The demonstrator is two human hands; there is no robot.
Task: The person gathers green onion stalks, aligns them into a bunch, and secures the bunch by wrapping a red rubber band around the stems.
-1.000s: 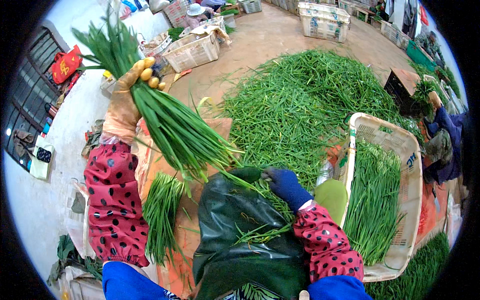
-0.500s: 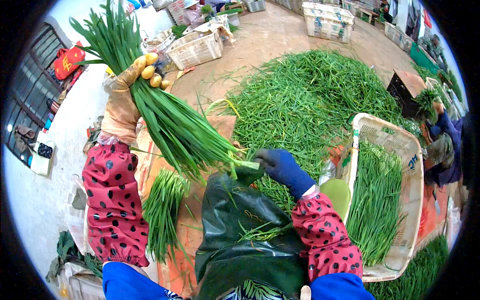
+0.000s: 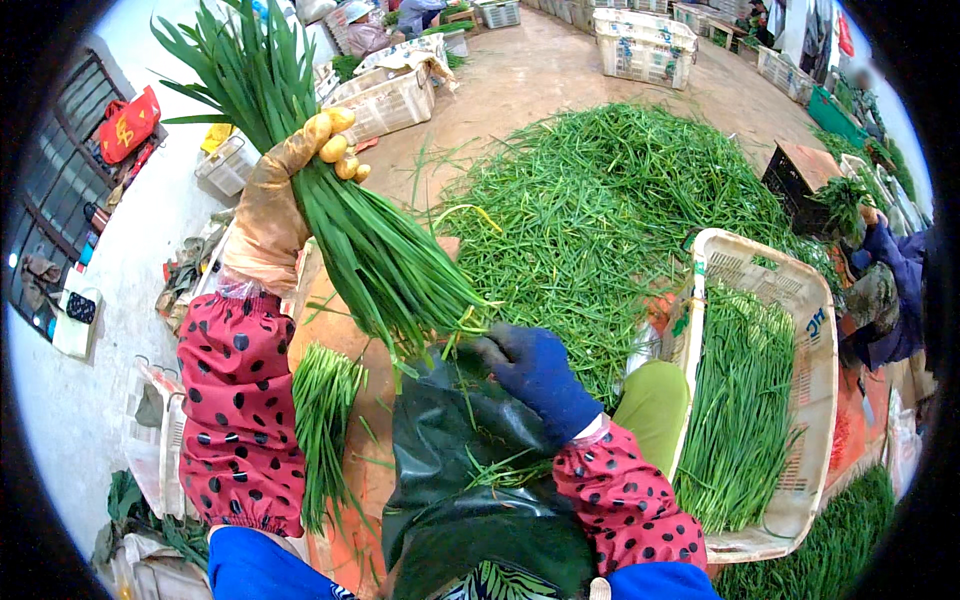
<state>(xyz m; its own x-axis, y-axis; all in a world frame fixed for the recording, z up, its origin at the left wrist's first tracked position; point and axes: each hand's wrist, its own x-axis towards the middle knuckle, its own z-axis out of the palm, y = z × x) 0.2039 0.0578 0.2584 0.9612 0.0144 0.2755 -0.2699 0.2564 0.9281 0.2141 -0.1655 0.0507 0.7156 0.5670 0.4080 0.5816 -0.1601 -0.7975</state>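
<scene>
My left hand (image 3: 295,165), in a tan rubber glove with yellow fingertips, is closed around the middle of a big bunch of garlic chives (image 3: 375,245). The bunch slants, leaf tips up at the far left and pale stem ends down toward my lap. At those ends is my right hand (image 3: 530,365), in a blue knit glove with dark fingers. Its fingers are curled together against the stems; what lies between them is hidden. A smaller bunch of chives (image 3: 325,420) lies on an orange-brown board (image 3: 375,400) by my left forearm. Loose strands lie on my dark green apron (image 3: 450,420).
A large heap of loose chives (image 3: 590,210) spreads on the floor ahead. Close on my right stands a white plastic crate (image 3: 825,400) holding aligned chives. More crates (image 3: 645,50) stand farther off. At the far right a person (image 3: 890,270) in dark blue holds greens.
My right hand has shifted left and slightly down, along the stem ends. The left hand and its bunch have moved a little right in the picture, and the view has turned slightly.
</scene>
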